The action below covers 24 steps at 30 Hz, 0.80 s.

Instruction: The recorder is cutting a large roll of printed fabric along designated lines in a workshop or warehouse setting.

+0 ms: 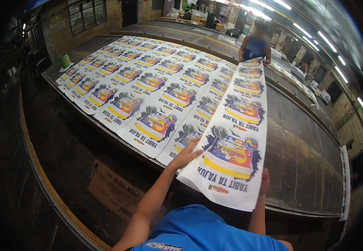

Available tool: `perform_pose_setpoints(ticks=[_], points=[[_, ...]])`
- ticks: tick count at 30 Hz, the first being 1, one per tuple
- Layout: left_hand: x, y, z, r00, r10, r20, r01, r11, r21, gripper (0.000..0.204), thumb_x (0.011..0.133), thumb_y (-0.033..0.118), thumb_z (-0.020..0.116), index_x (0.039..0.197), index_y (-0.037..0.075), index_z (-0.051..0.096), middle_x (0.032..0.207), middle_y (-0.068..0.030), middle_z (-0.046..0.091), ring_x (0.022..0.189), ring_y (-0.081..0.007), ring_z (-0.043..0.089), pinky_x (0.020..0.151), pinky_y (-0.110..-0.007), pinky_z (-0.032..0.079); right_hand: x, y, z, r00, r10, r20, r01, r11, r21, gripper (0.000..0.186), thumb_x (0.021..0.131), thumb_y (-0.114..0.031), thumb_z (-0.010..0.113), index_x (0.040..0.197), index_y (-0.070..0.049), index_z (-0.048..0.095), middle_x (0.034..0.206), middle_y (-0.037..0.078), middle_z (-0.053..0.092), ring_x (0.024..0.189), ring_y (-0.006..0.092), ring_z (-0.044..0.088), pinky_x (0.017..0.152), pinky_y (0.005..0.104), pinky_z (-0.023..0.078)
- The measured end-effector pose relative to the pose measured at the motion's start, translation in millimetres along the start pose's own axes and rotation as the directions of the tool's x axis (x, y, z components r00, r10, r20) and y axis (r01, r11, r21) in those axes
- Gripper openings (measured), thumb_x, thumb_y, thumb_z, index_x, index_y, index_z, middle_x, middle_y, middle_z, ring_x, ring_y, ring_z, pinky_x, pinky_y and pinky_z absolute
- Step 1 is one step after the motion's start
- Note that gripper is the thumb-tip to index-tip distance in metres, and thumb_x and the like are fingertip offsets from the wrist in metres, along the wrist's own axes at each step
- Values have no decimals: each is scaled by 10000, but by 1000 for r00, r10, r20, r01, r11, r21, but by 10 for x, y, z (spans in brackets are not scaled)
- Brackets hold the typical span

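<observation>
A long white printed strip (pixel 236 125), paper or cloth I cannot tell, stretches from me to the far side of the table. Its repeated blue, red and yellow design appears upside down to me. My left hand (pixel 187 154) pinches its left edge near the close end. At the right edge my right hand (pixel 265 183) grips the strip, its fingers partly hidden. The near end sags past the table's front edge. Across the table a co-worker (pixel 255 44) in a dark blue sleeveless top holds the far end with both hands. Similar printed strips (pixel 125 92) lie side by side to the left.
The long dark table (pixel 302 154) extends to the right under the raised strip. A green can (pixel 65 61) stands at its left end. Below the front edge sits a cardboard box (pixel 114 188). Another long table (pixel 156 31) runs behind, with boxes and bags beyond.
</observation>
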State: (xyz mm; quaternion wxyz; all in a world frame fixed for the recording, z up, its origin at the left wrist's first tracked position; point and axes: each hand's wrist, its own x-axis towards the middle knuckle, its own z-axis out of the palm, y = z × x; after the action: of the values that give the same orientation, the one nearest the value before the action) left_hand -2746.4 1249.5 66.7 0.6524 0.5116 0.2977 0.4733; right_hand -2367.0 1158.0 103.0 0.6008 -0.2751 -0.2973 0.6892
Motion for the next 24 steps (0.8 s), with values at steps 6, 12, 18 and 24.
perform_pose_setpoints(ticks=[6,12,18,24], points=[[-84,-562,-1369,967,-202,-154,213,975,62,647,949,163,624,1482,20,287,1233,-201,611,1105,-235,609,901,-343,503,664,1510,-464,745,174,-644,-538,727,-427,510,968,-502,506,1272,-93,511,1251,121,584,1066,281,607,896,476,489],[-162,-1094,-2166,911,-113,-396,391,538,747,525,882,308,669,1260,-45,576,1300,-242,552,1224,-422,514,1043,-428,417,1023,2275,-315,740,163,-653,-576,654,-490,562,881,-260,661,1348,-58,424,1180,143,574,987,272,624,764,429,542],[-8,-1180,-2159,896,-214,-389,439,552,709,538,879,289,658,1269,-66,552,1281,-282,533,1238,-411,495,1071,-417,387,1219,2294,-97,600,165,-783,-652,667,-359,643,832,-259,707,1360,-68,395,1165,169,578,966,314,623,746,439,537],[87,-800,-1874,854,-424,-303,513,586,627,462,921,230,557,1270,-51,445,1108,-355,607,1061,-492,590,927,-521,466,1164,2379,-180,594,23,-804,-638,623,-454,434,832,-219,713,1146,33,554,902,126,661,676,198,653,588,320,521]])
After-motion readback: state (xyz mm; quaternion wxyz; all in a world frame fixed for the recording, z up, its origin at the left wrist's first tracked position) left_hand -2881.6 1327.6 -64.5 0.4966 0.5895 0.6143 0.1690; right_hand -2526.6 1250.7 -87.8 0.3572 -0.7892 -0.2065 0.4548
